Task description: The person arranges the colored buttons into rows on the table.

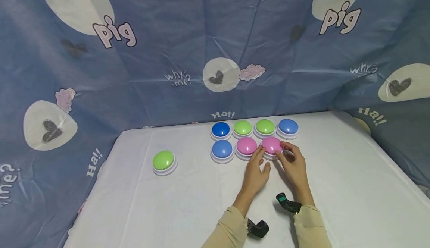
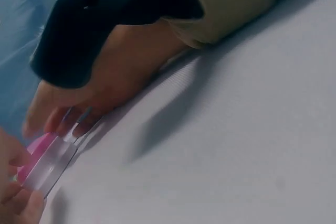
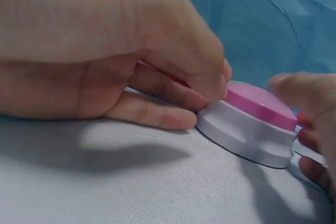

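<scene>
Two pink dome buttons on white bases sit side by side in the near row. My left hand (image 1: 256,173) reaches to the left side of the right-hand pink button (image 3: 260,104), its fairly straight fingers touching the dome's edge and the base. From the other side my right hand (image 1: 296,166) grips the same button, thumb and forefinger bent round its right edge. In the right wrist view the base stands on the white cloth between both hands. The other pink button (image 1: 246,146) lies just left of my left fingertips.
Behind stands a row with a dark blue button (image 1: 220,129), two green buttons (image 1: 242,127) and a lighter blue button (image 1: 287,126). Another blue button (image 1: 222,149) ends the near row at left. A lone green button (image 1: 163,160) stands farther left. A blue printed curtain (image 1: 188,102) hangs behind.
</scene>
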### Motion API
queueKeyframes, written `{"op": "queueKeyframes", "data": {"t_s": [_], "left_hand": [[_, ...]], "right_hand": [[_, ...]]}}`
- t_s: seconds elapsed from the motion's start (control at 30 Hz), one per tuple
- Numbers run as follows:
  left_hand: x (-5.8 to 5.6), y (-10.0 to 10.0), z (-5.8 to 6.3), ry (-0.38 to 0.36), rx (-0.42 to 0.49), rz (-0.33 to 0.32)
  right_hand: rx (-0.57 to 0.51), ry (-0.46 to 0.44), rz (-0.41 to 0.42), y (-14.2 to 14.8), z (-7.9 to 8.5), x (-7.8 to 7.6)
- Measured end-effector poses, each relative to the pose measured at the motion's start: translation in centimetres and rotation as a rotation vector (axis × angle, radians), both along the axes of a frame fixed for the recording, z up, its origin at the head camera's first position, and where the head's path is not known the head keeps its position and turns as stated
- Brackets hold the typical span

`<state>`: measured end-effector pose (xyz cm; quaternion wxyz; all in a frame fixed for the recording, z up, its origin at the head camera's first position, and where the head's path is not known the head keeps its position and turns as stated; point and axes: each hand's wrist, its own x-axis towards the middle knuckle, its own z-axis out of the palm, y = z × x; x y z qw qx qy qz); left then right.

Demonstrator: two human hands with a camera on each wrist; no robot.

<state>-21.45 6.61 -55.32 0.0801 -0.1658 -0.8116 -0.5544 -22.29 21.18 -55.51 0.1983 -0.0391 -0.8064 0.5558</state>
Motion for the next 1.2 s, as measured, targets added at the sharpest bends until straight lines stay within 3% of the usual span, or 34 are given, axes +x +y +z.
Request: {"op": "queueKeyframes", "data": {"t_s": [0.1, 0.27, 0.53, 0.67, 0.8, 1.0, 1.2], "left_hand": [[-0.2, -0.3, 0.0, -0.024, 0.042, -0.001], [-0.5, -0.9, 0.0, -0.012, 0.125, 0.005], [-0.6, -4.1, 0.8, 0.125, 0.201, 0.053], [-0.2, -6.3, 1.8, 0.196, 0.197, 0.111], [-0.2, -9.0, 2.8, 0.291, 0.133, 0.166], [-1.3, -14.5, 1.9, 0.433, 0.027, 0.259], [-1.2, -20.5, 2.4, 0.525, -0.018, 0.401]], "right_hand": [[-0.137, 0.119, -0.049, -0.6, 1.1, 0.8], [-0.309, 0.161, 0.001, -2.2, 2.3, 1.6], [-0.412, 0.215, 0.093, -4.8, 2.2, 2.2], [-0.387, 0.241, 0.125, -5.7, 2.3, 2.6], [-0.32, 0.228, 0.197, -6.7, 2.5, 3.0], [-0.163, 0.258, 0.328, -9.0, 2.7, 3.6], [-0.058, 0.366, 0.468, -12.1, 3.0, 4.6]]}}
